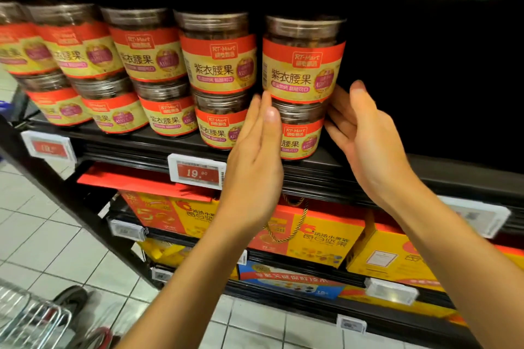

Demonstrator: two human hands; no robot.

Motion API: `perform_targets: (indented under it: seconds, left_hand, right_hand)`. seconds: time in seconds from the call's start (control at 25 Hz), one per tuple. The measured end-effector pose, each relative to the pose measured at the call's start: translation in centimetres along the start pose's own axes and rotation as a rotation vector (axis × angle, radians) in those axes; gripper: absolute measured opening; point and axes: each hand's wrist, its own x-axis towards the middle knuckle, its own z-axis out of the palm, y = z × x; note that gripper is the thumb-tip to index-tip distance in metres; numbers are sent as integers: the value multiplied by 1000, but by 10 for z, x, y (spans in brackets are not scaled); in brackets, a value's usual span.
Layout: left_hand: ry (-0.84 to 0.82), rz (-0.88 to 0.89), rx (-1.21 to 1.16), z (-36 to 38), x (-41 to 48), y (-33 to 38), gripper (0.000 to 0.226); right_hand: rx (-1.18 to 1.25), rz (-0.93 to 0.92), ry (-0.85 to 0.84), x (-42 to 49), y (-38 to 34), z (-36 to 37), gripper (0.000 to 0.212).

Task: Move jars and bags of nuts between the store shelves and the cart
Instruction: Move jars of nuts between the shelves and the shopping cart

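While my left hand [256,150] and right hand [365,133] flank the bottom jar [300,133] with fingers straight, gripping nothing, its twin, the top jar [303,58], sits stacked on it. Both clear tubs hold brown nuts under red-and-yellow labels, on the shelf [312,167] above the 19.90 price tag [197,171].

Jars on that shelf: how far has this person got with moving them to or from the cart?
Done: I cannot tell; only a corner of the cart shows, with no jar or bag visible in it. In hand: both open hands flank the rightmost stack, the left hand and right hand beside the lower jar, with the top jar above it, neither gripped. Left: grip and carry. The shelf is bare to the stack's right.
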Motion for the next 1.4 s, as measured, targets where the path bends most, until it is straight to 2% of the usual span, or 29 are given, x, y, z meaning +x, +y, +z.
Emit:
perform_targets:
  seconds: [0.16,0.36,0.48,0.6,0.72,0.8,0.88,1.0,1.16,1.28,1.4]
  left_hand:
    - [31,-31,-43,-6,-6,4,64]
    - [-23,-60,37,-9,-3,7,49]
    - [54,-185,-19,-19,-13,17,47]
    - [176,-377,-121,-46,-55,47,22]
    - [212,-540,-145,-83,-126,87,23]
    - [258,-640,-140,-111,-174,114,27]
    - [442,-699,-169,-145,-218,140,26]
    - [787,-722,-192,-186,-288,175,25]
    - [1165,-682,-261,-235,-360,201,23]
    - [1350,-622,-265,-292,-399,208,21]
    - [1394,-614,-220,-379,-423,207,24]
  right_hand:
    - [6,-1,32,1,4,6,22]
    - [-17,71,30,2,1,8,24]
    - [-141,157,91,-1,-12,1,43]
    - [-151,302,178,-30,-38,2,40]
    - [-219,470,-21,-93,-68,18,24]
    - [-170,556,-196,-133,-89,40,21]
    - [-91,594,-400,-163,-114,78,20]
    - [-38,532,-783,-212,-147,151,24]
    - [8,507,-1113,-264,-170,236,27]
    - [-12,501,-1247,-285,-178,316,27]
    - [-32,488,-1302,-300,-172,424,27]
